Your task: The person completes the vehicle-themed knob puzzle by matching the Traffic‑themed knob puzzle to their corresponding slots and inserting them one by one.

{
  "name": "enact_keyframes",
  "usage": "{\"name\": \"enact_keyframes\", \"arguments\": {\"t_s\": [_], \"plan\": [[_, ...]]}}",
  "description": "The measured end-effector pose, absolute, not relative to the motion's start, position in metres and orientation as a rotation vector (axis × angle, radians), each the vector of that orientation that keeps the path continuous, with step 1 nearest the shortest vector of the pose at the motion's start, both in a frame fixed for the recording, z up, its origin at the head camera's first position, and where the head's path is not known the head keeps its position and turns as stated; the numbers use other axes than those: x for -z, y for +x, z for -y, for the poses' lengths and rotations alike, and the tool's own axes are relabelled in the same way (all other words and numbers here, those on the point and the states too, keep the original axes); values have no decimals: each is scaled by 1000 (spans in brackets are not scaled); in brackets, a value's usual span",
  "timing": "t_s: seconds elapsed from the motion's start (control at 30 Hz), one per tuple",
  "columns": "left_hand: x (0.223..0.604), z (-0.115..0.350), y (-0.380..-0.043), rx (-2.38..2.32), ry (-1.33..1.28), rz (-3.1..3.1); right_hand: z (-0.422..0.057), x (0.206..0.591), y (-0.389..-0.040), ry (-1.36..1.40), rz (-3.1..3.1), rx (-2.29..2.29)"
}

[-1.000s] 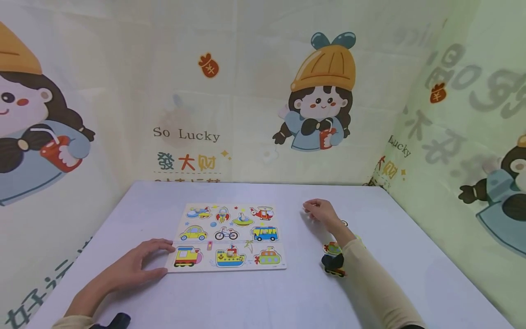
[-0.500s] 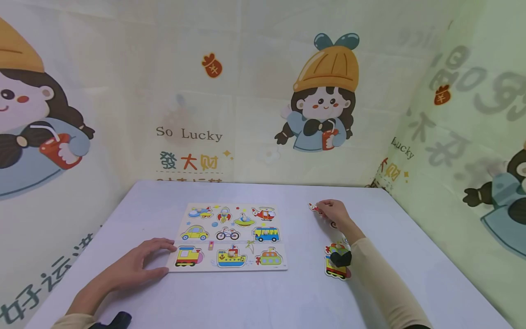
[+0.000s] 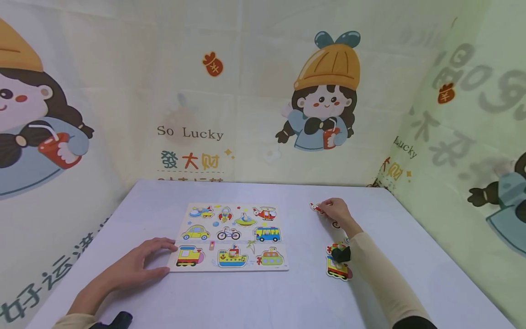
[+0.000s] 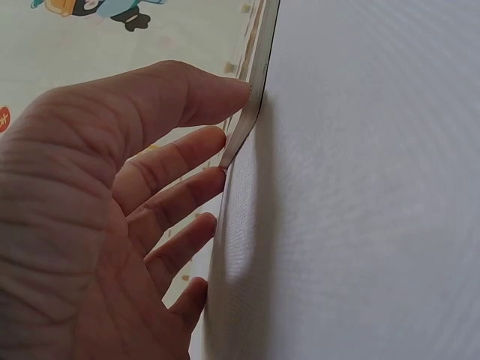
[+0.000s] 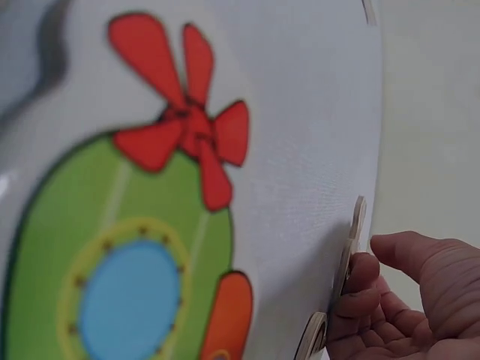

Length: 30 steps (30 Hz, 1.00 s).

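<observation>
White table (image 3: 246, 297): red piece (image 3: 314, 207) touching curled right fingers (image 5: 363, 270), pinch unclear; left fingers (image 4: 184, 156) spread against board (image 3: 207, 268).

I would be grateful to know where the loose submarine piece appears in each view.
Head: submarine piece right of the board, partly hidden by black wrist gear.
Left wrist: not in it.
Right wrist: submarine piece, large, at left.
Shared landmark: the white tabletop, in all three.

The cream board (image 3: 246, 233) has multicoloured vehicle pictures (image 3: 267, 234); the held piece (image 3: 315, 208) shows red and white.
</observation>
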<state>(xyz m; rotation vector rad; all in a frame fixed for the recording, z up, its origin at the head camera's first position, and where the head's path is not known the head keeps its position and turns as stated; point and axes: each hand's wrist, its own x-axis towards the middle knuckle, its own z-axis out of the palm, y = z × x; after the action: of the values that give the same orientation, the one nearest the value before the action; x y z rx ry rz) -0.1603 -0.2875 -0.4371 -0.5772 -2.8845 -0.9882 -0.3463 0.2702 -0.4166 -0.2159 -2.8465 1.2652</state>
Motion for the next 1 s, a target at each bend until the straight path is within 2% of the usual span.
{"name": "enact_keyframes", "arguments": {"t_s": [0.53, 1.0], "plan": [[436, 286, -159, 991, -557, 2887, -267, 415, -344, -183, 2846, -1153], [437, 286, -158, 952, -576, 2872, -251, 416, -341, -164, 2747, -1473]]}}
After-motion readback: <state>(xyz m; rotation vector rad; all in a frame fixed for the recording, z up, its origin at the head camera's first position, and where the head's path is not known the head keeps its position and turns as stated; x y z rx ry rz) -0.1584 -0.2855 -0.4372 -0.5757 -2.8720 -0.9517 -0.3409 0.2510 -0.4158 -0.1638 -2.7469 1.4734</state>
